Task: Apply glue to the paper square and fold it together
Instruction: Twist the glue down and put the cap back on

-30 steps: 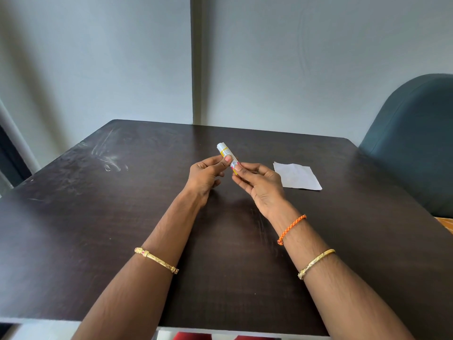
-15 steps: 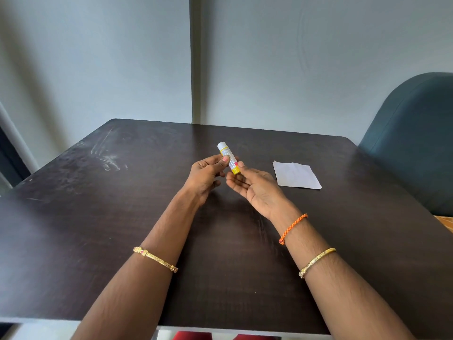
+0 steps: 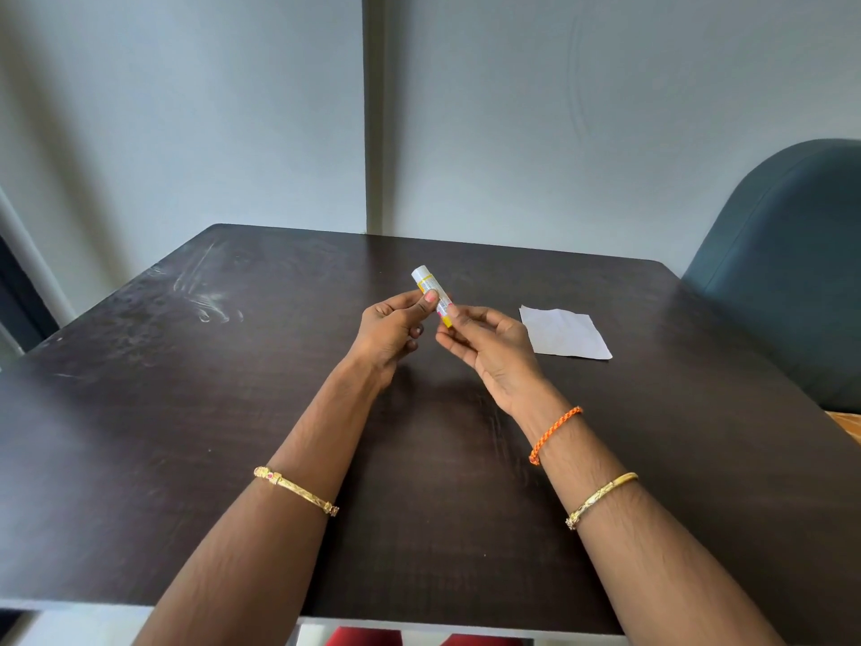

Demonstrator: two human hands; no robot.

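A white and yellow glue stick is held tilted above the middle of the dark table, its white capped end pointing up and away from me. My left hand pinches its middle between thumb and fingers. My right hand is palm up beside it, fingertips touching the stick's yellow lower end. The white paper square lies flat on the table just right of my right hand, untouched.
A dark teal chair back stands at the table's right edge. A grey wall rises behind the far edge. Pale smudges mark the table's far left.
My right hand loosened from the stick's lower end, dropped slightly with fingers spread, and now its fingertips touch the yellow end again. The left hand and paper stayed put.
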